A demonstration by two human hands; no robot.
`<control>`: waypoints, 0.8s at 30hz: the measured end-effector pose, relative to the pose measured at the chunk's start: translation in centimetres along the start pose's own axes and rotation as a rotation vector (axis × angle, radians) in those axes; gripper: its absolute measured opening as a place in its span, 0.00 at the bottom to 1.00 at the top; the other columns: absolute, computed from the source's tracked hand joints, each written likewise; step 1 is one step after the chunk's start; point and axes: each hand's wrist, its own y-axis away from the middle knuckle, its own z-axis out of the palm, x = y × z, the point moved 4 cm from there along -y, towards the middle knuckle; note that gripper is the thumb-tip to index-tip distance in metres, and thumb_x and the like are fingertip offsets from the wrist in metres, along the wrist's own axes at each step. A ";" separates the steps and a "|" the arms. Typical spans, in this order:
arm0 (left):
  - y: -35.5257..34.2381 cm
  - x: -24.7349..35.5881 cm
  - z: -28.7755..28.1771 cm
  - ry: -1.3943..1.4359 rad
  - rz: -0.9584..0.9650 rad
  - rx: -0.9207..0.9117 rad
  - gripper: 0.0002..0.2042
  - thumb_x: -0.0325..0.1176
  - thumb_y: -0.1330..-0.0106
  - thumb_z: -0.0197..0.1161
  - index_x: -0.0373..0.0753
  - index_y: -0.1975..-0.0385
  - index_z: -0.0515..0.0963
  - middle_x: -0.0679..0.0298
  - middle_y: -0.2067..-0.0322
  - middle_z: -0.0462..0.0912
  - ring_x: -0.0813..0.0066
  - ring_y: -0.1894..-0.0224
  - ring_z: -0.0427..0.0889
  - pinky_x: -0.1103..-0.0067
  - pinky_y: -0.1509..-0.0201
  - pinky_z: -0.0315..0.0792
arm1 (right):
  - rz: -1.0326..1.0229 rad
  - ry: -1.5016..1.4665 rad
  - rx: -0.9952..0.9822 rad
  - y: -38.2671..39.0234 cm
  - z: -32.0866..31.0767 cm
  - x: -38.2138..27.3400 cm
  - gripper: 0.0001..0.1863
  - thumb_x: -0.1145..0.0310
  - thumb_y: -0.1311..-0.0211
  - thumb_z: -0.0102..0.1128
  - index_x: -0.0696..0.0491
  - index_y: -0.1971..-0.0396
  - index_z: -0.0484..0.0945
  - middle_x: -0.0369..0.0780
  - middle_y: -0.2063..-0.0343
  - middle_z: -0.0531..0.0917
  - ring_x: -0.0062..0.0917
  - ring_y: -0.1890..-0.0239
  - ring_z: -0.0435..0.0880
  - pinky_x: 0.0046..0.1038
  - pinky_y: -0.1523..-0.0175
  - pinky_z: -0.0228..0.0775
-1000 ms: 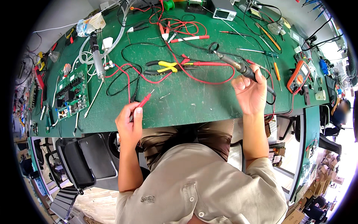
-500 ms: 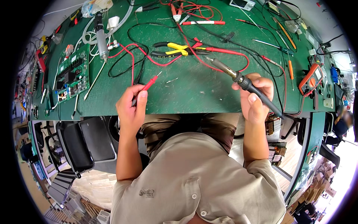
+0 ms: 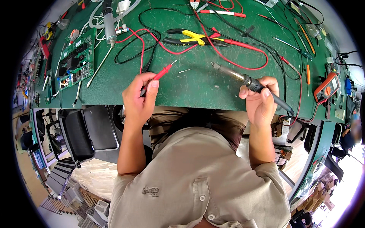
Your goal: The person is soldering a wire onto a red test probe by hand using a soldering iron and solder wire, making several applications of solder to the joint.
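Observation:
My left hand, near the table's front edge, is closed around a red test probe, its metal tip pointing up and to the right. A dark piece shows between the fingers, perhaps a black probe, mostly hidden. In my right hand is a soldering iron with a black handle, its tip slanting up-left over the green table. Between the two tools lies a small thin metal piece. Beyond it are pliers with yellow and black handles, crossed by red and black leads.
At the left sits a green circuit board, beside a grey cylindrical tool with a hose. An orange multimeter lies far right, near an orange screwdriver. A red and white marker lies at the back. Leads cross the table.
The view has shifted, so the table items appear slightly right and higher. The soldering iron has tilted flatter, its tip lower. Both hands keep their holds.

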 end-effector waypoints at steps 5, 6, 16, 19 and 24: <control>0.1 -0.3 0.0 -0.019 -0.002 -0.002 0.08 0.31 0.28 0.63 0.31 0.58 0.80 0.68 0.75 0.78 0.85 0.74 0.70 0.84 0.70 0.67 | 0.025 -0.046 0.028 -0.2 -0.5 0.1 0.14 0.63 0.30 0.59 0.57 0.55 0.70 0.44 0.75 0.83 0.38 0.72 0.86 0.39 0.63 0.81; 0.1 -0.2 0.0 -0.021 -0.001 -0.006 0.08 0.31 0.28 0.63 0.31 0.58 0.80 0.68 0.76 0.78 0.85 0.75 0.70 0.84 0.70 0.67 | 0.024 -0.045 0.032 -0.2 -0.5 0.2 0.14 0.63 0.29 0.58 0.57 0.55 0.70 0.43 0.75 0.83 0.39 0.72 0.86 0.38 0.64 0.80; 0.1 0.0 -0.1 -0.064 0.001 -0.023 0.10 0.34 0.26 0.62 0.32 0.58 0.80 0.68 0.75 0.79 0.86 0.74 0.71 0.84 0.70 0.67 | 0.095 -0.133 0.083 -0.2 -0.8 0.7 0.15 0.59 0.26 0.56 0.55 0.54 0.71 0.42 0.77 0.85 0.38 0.75 0.84 0.40 0.65 0.78; 0.1 -0.1 0.0 -0.067 0.010 -0.019 0.10 0.34 0.26 0.62 0.32 0.58 0.80 0.68 0.76 0.79 0.86 0.74 0.71 0.84 0.70 0.67 | 0.106 -0.146 0.086 -0.1 -0.8 1.0 0.15 0.59 0.26 0.56 0.55 0.54 0.71 0.42 0.77 0.85 0.38 0.76 0.83 0.40 0.65 0.78; 0.1 0.3 -0.1 -0.062 0.010 -0.027 0.10 0.34 0.27 0.62 0.32 0.59 0.80 0.68 0.76 0.78 0.86 0.74 0.71 0.84 0.70 0.67 | 0.104 -0.142 0.087 -0.1 -0.8 0.9 0.13 0.61 0.27 0.57 0.55 0.53 0.72 0.42 0.76 0.84 0.37 0.75 0.83 0.40 0.65 0.77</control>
